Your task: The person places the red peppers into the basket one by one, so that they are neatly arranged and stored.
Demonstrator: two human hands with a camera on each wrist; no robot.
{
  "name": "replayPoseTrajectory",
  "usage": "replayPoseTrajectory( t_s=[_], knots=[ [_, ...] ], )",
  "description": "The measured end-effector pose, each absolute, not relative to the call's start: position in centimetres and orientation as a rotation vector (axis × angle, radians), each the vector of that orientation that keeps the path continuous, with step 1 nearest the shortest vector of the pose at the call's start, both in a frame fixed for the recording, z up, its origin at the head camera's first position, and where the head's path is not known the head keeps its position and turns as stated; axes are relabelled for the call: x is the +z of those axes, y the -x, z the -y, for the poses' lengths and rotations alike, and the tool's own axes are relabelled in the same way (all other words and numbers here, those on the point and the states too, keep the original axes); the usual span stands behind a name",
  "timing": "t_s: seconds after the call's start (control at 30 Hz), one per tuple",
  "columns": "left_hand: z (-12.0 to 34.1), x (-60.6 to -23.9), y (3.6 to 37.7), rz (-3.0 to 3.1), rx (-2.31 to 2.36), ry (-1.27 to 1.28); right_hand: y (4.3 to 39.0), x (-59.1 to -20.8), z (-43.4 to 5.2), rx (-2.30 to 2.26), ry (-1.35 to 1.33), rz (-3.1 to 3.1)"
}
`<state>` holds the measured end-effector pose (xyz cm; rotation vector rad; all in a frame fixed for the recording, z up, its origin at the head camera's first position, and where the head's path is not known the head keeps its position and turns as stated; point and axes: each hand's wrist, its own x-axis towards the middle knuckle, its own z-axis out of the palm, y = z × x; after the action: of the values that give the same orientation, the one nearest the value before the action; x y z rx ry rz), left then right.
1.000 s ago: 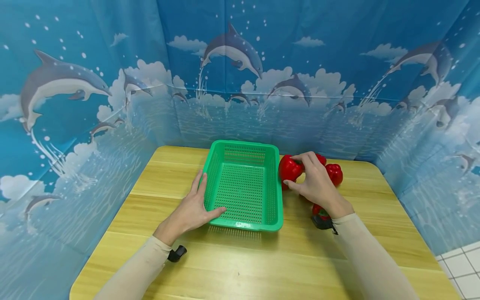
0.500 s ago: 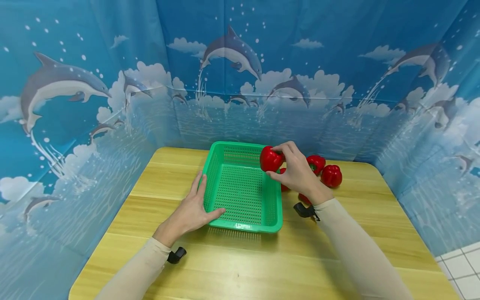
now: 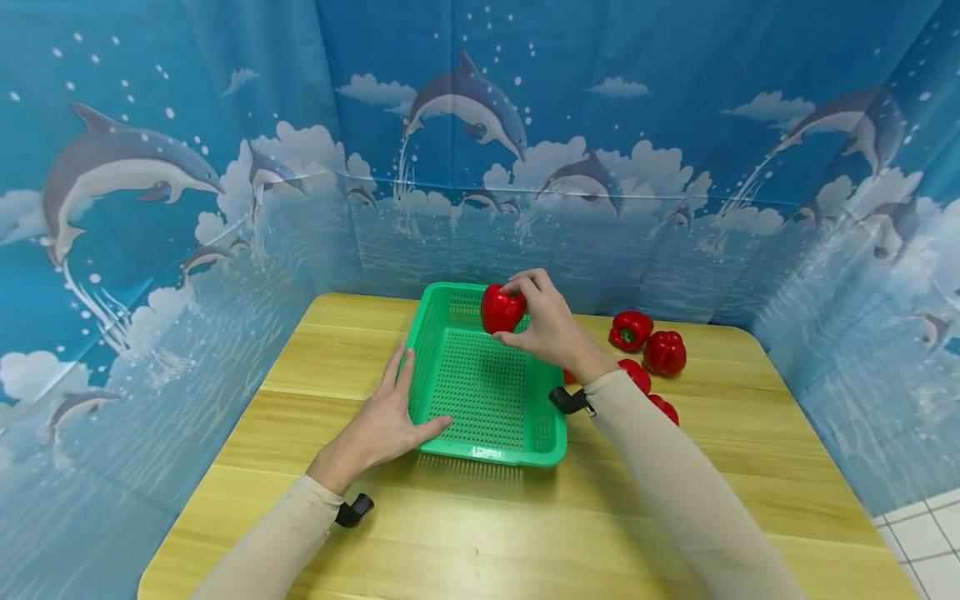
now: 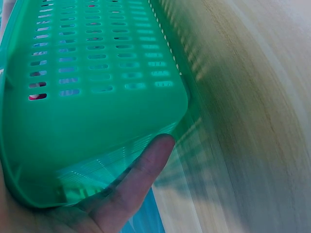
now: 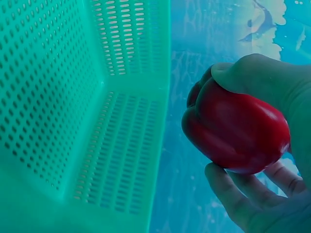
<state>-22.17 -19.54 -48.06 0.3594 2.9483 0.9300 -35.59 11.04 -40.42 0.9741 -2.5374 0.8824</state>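
Between our right thumb and fingers a red bell pepper is pinched, held up over the far part of the green perforated plastic basket, its lobed end pointing away from our palm. Our right hand has thumb and fingers clamped on opposite sides of the glossy skin. We judge an even, gentle pinch best, as such skin could slip; lowering the pepper close to the mesh floor before loosening would spare it a bruise, with our knuckles clear of the rim.

Our left hand rests on the basket's near-left corner, its fingers straight and spread, the thumb reaching over the near edge. Light pressure there should be enough to steady so light a basket.

To the right of our right fingers, past the wrist, at least four more red bell peppers lie on the wood-grain table. Beyond our fingertips hangs a dolphin-print curtain.

Just right of our left thumb, the near rim carries a pale marking, too small to read; we can make out no brand.
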Motion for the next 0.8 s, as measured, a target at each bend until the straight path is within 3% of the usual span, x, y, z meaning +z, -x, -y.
replayPoseTrajectory(
  t_s=[0.8],
  knots=[
    [19.7, -48.2, 22.3, -2.933, 0.955, -0.348, 40.0, -44.6, -4.8, 0.946, -0.966, 2.852]
  ],
)
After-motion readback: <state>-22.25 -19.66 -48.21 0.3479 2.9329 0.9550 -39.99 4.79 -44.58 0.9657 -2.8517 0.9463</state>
